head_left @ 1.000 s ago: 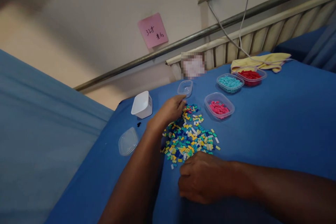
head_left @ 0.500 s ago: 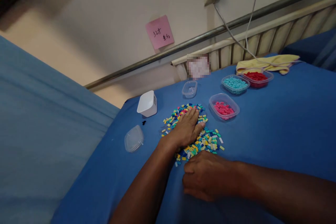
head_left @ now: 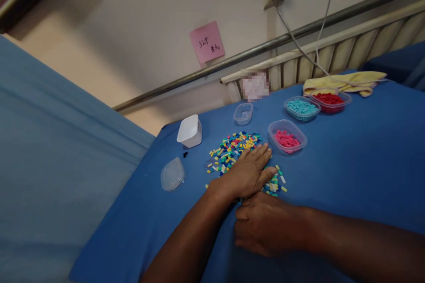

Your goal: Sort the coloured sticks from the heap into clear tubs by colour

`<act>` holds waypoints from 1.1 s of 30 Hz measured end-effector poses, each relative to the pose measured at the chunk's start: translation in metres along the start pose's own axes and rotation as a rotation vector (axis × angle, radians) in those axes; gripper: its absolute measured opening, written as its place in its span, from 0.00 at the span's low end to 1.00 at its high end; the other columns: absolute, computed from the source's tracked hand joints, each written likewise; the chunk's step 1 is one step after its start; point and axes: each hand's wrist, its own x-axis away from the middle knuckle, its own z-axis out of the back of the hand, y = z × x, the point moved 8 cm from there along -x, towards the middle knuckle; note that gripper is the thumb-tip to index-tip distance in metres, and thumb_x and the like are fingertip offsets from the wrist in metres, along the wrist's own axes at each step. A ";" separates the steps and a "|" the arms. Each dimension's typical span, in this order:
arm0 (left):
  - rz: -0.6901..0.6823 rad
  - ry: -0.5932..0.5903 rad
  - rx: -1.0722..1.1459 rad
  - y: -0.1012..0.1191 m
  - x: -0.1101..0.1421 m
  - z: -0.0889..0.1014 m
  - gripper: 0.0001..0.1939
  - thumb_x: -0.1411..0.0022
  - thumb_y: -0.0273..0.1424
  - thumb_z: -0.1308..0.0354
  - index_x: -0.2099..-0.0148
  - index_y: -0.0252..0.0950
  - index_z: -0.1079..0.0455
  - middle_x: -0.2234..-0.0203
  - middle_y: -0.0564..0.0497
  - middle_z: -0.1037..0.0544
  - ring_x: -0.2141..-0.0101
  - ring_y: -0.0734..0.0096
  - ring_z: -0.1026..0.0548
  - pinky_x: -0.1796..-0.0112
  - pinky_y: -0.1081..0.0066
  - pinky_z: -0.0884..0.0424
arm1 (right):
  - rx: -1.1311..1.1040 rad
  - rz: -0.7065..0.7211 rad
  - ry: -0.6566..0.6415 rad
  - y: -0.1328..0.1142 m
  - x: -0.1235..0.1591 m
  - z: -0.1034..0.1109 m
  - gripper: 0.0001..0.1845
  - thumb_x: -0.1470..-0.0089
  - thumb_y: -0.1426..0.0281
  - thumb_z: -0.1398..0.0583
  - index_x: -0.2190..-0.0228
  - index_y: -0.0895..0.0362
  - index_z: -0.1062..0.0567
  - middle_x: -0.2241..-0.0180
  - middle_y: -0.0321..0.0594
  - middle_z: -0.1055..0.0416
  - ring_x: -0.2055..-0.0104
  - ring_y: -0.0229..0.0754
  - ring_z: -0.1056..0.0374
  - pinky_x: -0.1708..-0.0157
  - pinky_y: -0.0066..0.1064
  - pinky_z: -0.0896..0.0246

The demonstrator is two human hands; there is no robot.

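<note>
A heap of small mixed-colour pieces [head_left: 229, 152], yellow, blue, green, white and some pink, lies spread on the blue cloth [head_left: 348, 163]. My left hand [head_left: 249, 171] rests flat over its near right part, fingers stretched out, covering many of the pieces. Just below it, my right hand [head_left: 265, 223] is curled with its knuckles up, close to the left palm; whatever its fingers hold is hidden. Right of the heap stands a clear tub of pink pieces [head_left: 287, 139]. Beyond that are a tub of turquoise pieces [head_left: 302, 108] and a tub of red pieces [head_left: 329, 99].
An empty clear tub [head_left: 243, 113] and a white tub [head_left: 190, 131] stand behind the heap. Clear lids [head_left: 173, 174] and a small black thing [head_left: 185, 154] lie at left. A yellow cloth [head_left: 345, 82] lies by the radiator [head_left: 332, 57], crossed by a white cord. Blue curtain [head_left: 59, 163] hangs left.
My left hand has slid toward me and to the right across the heap, uncovering yellow, pink and orange pieces at the far side. My right hand stays curled in nearly the same place.
</note>
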 end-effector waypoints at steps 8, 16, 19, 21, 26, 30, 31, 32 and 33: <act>0.291 0.100 -0.087 -0.065 0.017 0.007 0.42 0.20 0.54 0.63 0.19 0.28 0.52 0.21 0.37 0.57 0.22 0.50 0.59 0.25 0.49 0.58 | -0.041 0.015 0.029 0.001 0.000 0.004 0.15 0.31 0.61 0.38 0.70 0.52 0.20 0.73 0.34 0.23 0.71 0.43 0.29 0.76 0.36 0.46; 0.311 0.075 -0.024 -0.048 0.069 -0.008 0.43 0.20 0.57 0.65 0.17 0.33 0.56 0.21 0.42 0.60 0.22 0.54 0.62 0.24 0.48 0.60 | -0.029 0.004 0.018 0.001 0.000 -0.002 0.15 0.31 0.59 0.38 0.70 0.51 0.22 0.73 0.34 0.23 0.72 0.42 0.30 0.77 0.39 0.53; 0.316 0.060 0.036 -0.053 0.083 -0.006 0.42 0.20 0.57 0.65 0.17 0.37 0.56 0.21 0.44 0.59 0.22 0.56 0.61 0.24 0.50 0.60 | -0.031 0.012 0.049 0.001 0.000 -0.001 0.17 0.31 0.59 0.39 0.70 0.51 0.22 0.74 0.34 0.24 0.73 0.43 0.30 0.77 0.38 0.51; 0.338 0.133 0.041 -0.066 0.084 0.006 0.40 0.19 0.55 0.66 0.17 0.39 0.55 0.21 0.44 0.57 0.22 0.57 0.60 0.24 0.49 0.60 | -0.036 0.015 0.060 0.000 0.001 0.000 0.17 0.30 0.59 0.40 0.70 0.51 0.22 0.74 0.34 0.24 0.72 0.43 0.29 0.76 0.37 0.48; 0.330 0.256 0.016 -0.116 0.060 0.031 0.39 0.19 0.51 0.67 0.19 0.30 0.49 0.21 0.39 0.52 0.22 0.60 0.55 0.24 0.55 0.56 | -0.036 -0.001 0.015 0.000 0.002 0.002 0.15 0.30 0.60 0.39 0.68 0.53 0.21 0.71 0.35 0.23 0.70 0.42 0.28 0.74 0.35 0.44; 0.323 0.217 0.052 -0.138 0.053 0.024 0.40 0.19 0.51 0.66 0.20 0.27 0.47 0.22 0.39 0.51 0.23 0.61 0.53 0.25 0.58 0.56 | -0.055 -0.024 -0.008 0.001 0.001 0.004 0.16 0.30 0.59 0.39 0.67 0.54 0.20 0.70 0.37 0.22 0.70 0.42 0.28 0.74 0.34 0.43; 0.324 0.225 0.059 -0.138 0.056 0.022 0.40 0.19 0.51 0.66 0.20 0.27 0.47 0.22 0.39 0.50 0.23 0.61 0.53 0.25 0.59 0.56 | -0.067 -0.025 -0.009 0.001 0.000 0.004 0.16 0.30 0.59 0.38 0.67 0.55 0.20 0.71 0.37 0.22 0.70 0.42 0.29 0.73 0.34 0.43; 0.324 0.234 0.063 -0.136 0.062 0.020 0.40 0.19 0.51 0.66 0.20 0.28 0.46 0.22 0.40 0.50 0.23 0.61 0.52 0.24 0.59 0.56 | -0.078 -0.021 -0.009 0.001 0.000 0.004 0.15 0.31 0.60 0.38 0.68 0.55 0.20 0.71 0.37 0.22 0.70 0.42 0.29 0.73 0.33 0.43; 0.325 0.240 0.065 -0.133 0.069 0.017 0.39 0.19 0.51 0.66 0.21 0.29 0.46 0.22 0.41 0.50 0.23 0.61 0.52 0.24 0.59 0.56 | -0.087 -0.014 -0.009 0.001 0.000 0.004 0.15 0.30 0.61 0.39 0.68 0.55 0.20 0.71 0.37 0.22 0.70 0.41 0.29 0.73 0.33 0.43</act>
